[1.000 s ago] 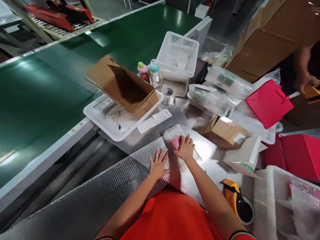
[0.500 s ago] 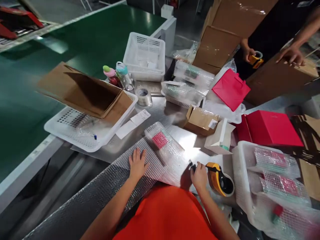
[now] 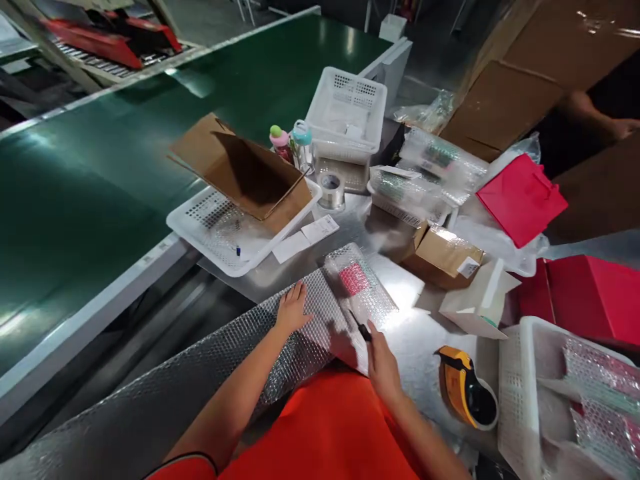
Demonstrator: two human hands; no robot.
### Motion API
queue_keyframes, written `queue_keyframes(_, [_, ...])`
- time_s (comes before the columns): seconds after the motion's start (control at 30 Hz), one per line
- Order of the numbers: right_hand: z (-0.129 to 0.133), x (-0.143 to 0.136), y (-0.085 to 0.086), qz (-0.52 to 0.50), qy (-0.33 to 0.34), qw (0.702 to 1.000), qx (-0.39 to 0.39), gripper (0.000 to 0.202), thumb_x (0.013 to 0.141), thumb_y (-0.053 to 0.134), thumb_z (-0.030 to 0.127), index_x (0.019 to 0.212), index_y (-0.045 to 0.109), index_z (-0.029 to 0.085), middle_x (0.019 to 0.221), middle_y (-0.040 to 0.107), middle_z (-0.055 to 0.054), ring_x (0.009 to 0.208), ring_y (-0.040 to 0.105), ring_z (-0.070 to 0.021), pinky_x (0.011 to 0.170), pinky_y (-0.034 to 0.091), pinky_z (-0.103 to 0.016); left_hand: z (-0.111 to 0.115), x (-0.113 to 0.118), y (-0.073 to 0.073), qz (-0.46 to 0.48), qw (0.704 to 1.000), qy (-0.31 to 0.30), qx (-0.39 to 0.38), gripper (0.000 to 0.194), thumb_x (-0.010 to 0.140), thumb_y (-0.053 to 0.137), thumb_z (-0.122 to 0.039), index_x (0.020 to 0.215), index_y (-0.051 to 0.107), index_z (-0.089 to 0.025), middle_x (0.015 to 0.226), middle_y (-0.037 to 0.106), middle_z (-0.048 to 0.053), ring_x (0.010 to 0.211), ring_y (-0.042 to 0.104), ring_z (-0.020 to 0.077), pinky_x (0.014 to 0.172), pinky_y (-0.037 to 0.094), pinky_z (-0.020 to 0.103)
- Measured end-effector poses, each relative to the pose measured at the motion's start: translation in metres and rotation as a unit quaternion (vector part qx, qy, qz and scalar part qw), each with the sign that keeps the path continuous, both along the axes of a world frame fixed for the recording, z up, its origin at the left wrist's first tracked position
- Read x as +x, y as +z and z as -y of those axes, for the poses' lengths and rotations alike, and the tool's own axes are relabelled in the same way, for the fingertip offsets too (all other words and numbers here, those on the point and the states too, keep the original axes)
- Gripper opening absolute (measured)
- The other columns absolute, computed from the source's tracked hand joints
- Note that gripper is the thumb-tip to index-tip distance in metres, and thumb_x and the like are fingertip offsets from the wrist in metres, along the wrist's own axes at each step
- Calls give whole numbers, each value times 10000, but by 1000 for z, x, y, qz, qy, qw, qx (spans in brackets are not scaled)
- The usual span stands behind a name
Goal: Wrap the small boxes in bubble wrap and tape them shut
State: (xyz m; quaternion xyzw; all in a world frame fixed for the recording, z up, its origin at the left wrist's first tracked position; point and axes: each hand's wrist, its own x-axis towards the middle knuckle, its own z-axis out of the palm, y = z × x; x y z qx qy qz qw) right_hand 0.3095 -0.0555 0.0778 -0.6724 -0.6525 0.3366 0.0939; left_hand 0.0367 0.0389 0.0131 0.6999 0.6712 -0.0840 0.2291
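Observation:
My left hand (image 3: 293, 312) lies flat with fingers spread on a long sheet of bubble wrap (image 3: 250, 340), which runs down to the lower left. My right hand (image 3: 383, 360) is closed round the dark handle of a small cutter (image 3: 365, 331). The cutter's thin tip points up and left over the wrap, beside a wrapped package (image 3: 354, 279) with a red patch. To the right of my right hand, a yellow tape dispenser (image 3: 460, 387) rests on the metal table (image 3: 415, 360).
A white basket (image 3: 515, 380) of wrapped packages stands at the right. Ahead are a small brown box (image 3: 440, 257), an open white box (image 3: 477, 303) and a tape roll (image 3: 331, 191). A cardboard box lies in a tray (image 3: 230, 263) at the left, beside a green conveyor (image 3: 125, 167).
My right hand has moved left with the cutter, bringing the tip over the wrap beside the package. The view has turned left. My left hand remains flat on the wrap.

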Motion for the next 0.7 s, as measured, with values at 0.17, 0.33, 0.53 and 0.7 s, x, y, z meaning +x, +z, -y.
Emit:
queue_keyframes(0.17, [-79, -115, -12, 140, 111, 978, -104, 665, 979, 327, 131, 1620, 271, 298, 1266, 643, -133, 1027, 703, -234, 868, 545, -330, 2, -5, -6, 33, 999, 25, -18, 936, 788, 714, -265, 1603, 270, -153, 1715, 161, 146, 1554, 253, 323, 1248, 241, 472])
queue_keyframes(0.33, [-117, -151, -34, 194, 136, 968, -80, 669, 999, 322, 115, 1636, 211, 290, 1310, 615, -154, 1083, 702, -247, 861, 548, -330, 1, -8, -9, 51, 998, 25, -13, 960, 761, 664, -157, 1614, 225, -129, 1721, 131, 122, 1565, 226, 290, 1256, 219, 449])
queue_keyframes(0.53, [-125, -164, -35, 223, 158, 959, -82, 654, 1005, 331, 140, 1628, 233, 313, 1296, 632, -172, 1090, 699, -255, 854, 567, -350, 2, -10, -9, 50, 998, 27, -13, 995, 751, 677, -158, 1624, 200, -159, 1720, 134, 117, 1574, 206, 274, 1255, 230, 442])
queue_keyframes(0.7, [-77, -112, -29, 225, 163, 955, -102, 687, 967, 363, 117, 1615, 280, 330, 1248, 659, -148, 1029, 715, -243, 821, 568, -333, 4, -9, -6, 41, 999, 25, -11, 915, 836, 693, -301, 1617, 241, -152, 1716, 144, 125, 1565, 228, 303, 1250, 234, 444])
